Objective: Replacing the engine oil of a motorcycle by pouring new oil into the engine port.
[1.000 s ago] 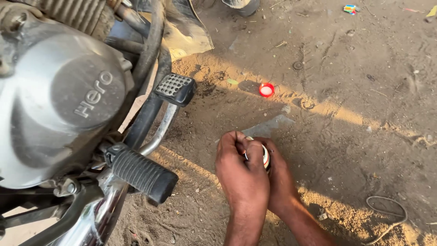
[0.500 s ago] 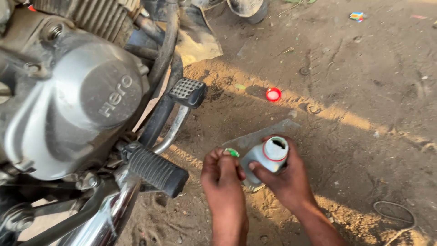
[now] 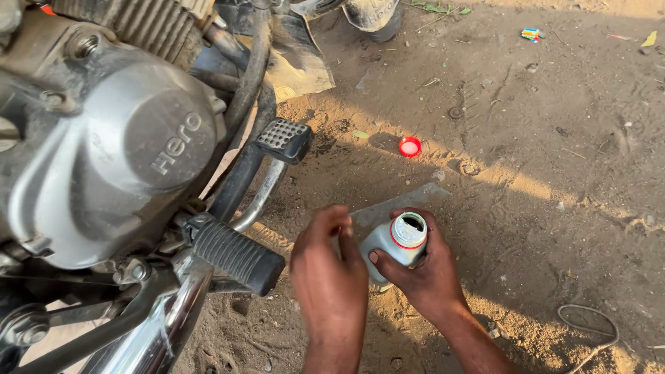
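A small grey plastic bottle (image 3: 389, 247) with a red ring at its neck sits in the right hand (image 3: 422, 277), tilted, its mouth open and pointing up and away. The left hand (image 3: 329, 277) is just beside it, fingers loosely curled. A round red cap (image 3: 409, 146) lies on the sandy ground (image 3: 554, 208) well beyond the bottle. A small multicoloured wrapper (image 3: 531, 33) lies far off near the top edge. The engine cover (image 3: 118, 159) carries raised lettering.

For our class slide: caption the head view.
Right hand holds an opened grey bottle beside a motorcycle engine.
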